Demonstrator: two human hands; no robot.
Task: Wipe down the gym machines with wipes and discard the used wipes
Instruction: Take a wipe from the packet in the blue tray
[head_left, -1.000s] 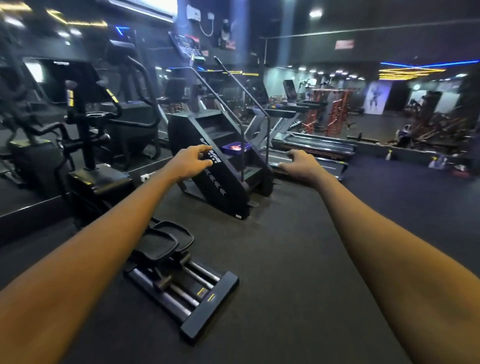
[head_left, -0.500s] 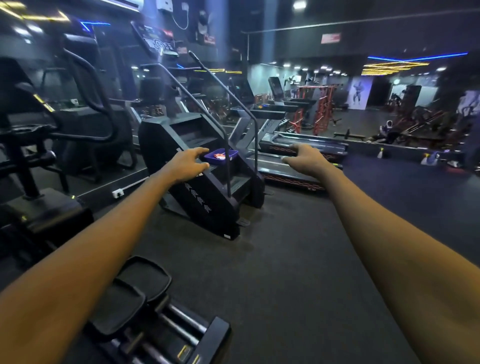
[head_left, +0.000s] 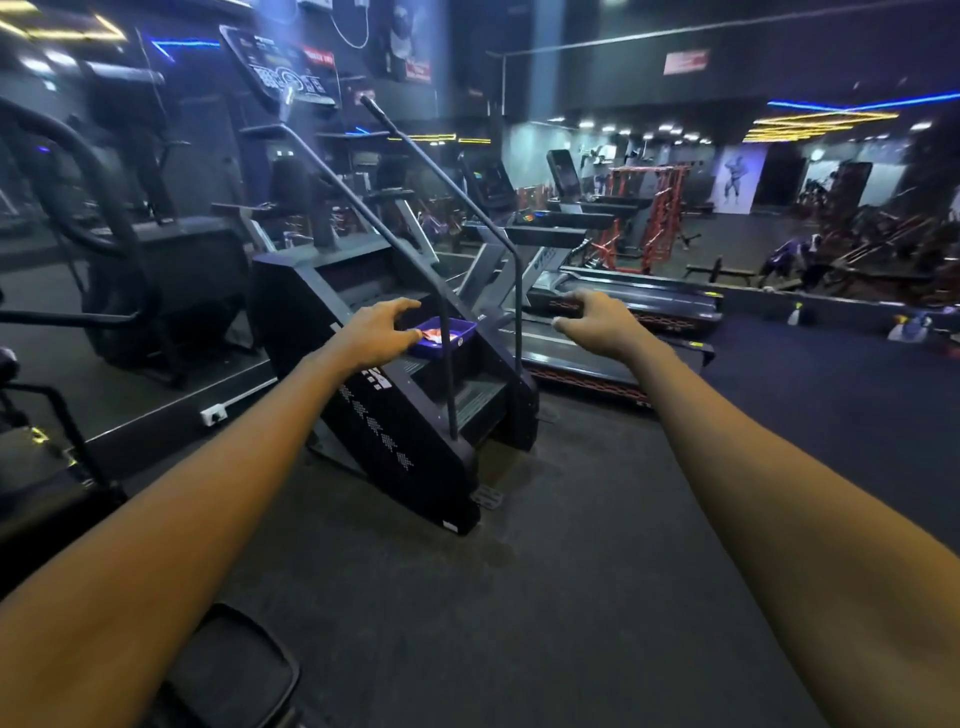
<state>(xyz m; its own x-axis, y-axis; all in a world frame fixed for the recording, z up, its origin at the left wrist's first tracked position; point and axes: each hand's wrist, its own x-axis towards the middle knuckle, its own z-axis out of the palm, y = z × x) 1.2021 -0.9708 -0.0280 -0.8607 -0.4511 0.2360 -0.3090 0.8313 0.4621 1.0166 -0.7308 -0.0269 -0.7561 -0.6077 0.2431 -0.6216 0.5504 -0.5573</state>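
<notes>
Head view: both bare arms stretch forward over the dark floor (head_left: 519, 597) toward a row of gym machines.
Left grip (head_left: 382, 332): fingers apart and loosely curved, thumb spread wide, holding nothing.
Right grip (head_left: 597, 325): palm down, fingers loosely bent, also empty. No wipe is in either one.
Wipes: a red-and-white packet (head_left: 435, 335), probably the wipes, lies in a purple tray (head_left: 462, 330). Its print is too small to read.
Tray's place: on a middle step of the stair climber (head_left: 395, 431), between the two handrails. The near rail's post (head_left: 448, 374) crosses in front of it.
Key relation: the tray shows just right of the left grip and left of the right grip, so the left is plainly nearer. The left fingers overlap the tray's left end in view, but contact cannot be told. With this much floor before the machine, they are likely short of it.
Long axis: the tray runs across the step, from side edge toward side edge.
Beyond: a treadmill (head_left: 623, 306) lies past the right grip.
Step in hand: judged as going for a fresh wipe, with wiping not yet begun.
Next move: the left grip should clear the near post, come down over the tray's left end and pinch the packet.
Risk: knocking the light tray off the step's front edge.
</notes>
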